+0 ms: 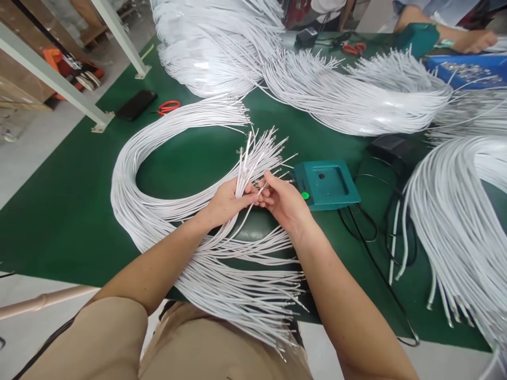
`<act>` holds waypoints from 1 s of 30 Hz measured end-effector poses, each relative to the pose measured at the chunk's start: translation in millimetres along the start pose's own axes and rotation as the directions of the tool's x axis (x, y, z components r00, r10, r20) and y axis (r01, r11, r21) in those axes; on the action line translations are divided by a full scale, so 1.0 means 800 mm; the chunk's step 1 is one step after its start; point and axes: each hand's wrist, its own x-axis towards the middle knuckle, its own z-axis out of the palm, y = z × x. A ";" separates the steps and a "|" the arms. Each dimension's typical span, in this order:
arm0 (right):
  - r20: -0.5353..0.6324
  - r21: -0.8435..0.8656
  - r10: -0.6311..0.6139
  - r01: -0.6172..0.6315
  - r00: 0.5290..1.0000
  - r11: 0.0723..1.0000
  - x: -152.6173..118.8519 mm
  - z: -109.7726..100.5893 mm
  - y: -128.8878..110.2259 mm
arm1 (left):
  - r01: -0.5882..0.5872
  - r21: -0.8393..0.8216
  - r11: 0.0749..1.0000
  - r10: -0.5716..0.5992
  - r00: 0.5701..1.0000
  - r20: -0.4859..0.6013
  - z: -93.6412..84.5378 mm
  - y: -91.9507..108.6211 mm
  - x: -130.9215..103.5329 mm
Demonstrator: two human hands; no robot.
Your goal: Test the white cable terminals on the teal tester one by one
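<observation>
A large curved bundle of white cables (127,179) lies on the green table (51,211) in front of me, its ends fanned out toward the right. My left hand (229,202) is closed around several cables whose tips stick up above the fingers. Right beside it, my right hand (283,198) pinches one white cable near its end, thumb and fingers together. The fingertips of both hands nearly meet. Just right of my right hand sits a teal device (330,184) with a green button.
Larger white cable bundles (356,105) lie at the back and right. A black phone-like object (137,104) and red-handled scissors (169,107) are at the back left, near metal posts. Black cords trail right of the device. Another person's hand (475,41) is near a blue tray (471,71).
</observation>
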 end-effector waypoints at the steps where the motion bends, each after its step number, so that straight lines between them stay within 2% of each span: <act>1: 0.021 0.019 -0.002 0.001 1.000 1.000 0.000 -0.001 0.001 | 0.000 -0.007 1.000 0.000 1.000 -0.014 0.000 0.001 0.000; 6: 0.084 0.063 -0.025 0.020 0.996 0.998 0.000 -0.005 0.003 | 0.010 -0.002 1.000 -0.010 0.998 -0.069 -0.001 0.006 0.002; 10: 0.034 0.031 -0.053 0.052 0.998 0.998 -0.002 -0.002 0.002 | 0.022 0.052 0.998 -0.016 0.995 -0.096 -0.005 0.003 0.002; 15: -0.056 -0.100 -0.182 0.176 0.982 0.979 -0.007 0.003 0.000 | 0.014 0.059 0.998 -0.006 0.991 -0.131 -0.007 -0.001 0.001; 21: -0.067 -0.126 -0.142 0.133 0.988 0.983 -0.007 0.000 -0.003 | -0.028 0.078 0.997 0.032 0.998 -0.055 -0.010 -0.001 0.002; 24: -0.099 -0.226 -0.145 0.120 0.984 0.967 -0.006 -0.004 -0.005 | -0.026 0.133 0.991 0.031 0.999 -0.039 -0.010 0.000 0.002; 26: -0.101 -0.391 -0.211 0.156 0.972 0.907 -0.006 -0.006 -0.005 | -0.017 0.130 0.991 0.021 0.999 -0.029 -0.008 0.001 0.002; 27: -0.091 -0.495 -0.266 0.188 0.960 0.848 -0.006 -0.007 -0.005 | -0.006 0.110 0.994 0.008 1.000 -0.022 -0.007 0.001 0.002; 28: -0.066 -0.607 -0.331 0.225 0.941 0.762 -0.007 -0.008 -0.004 | 0.015 0.074 0.997 -0.014 1.000 -0.010 -0.006 0.002 0.002; 30: 0.010 -0.797 -0.482 0.299 0.876 0.525 -0.009 -0.009 -0.002 | 0.088 -0.049 0.995 -0.087 0.996 0.018 -0.004 0.002 0.002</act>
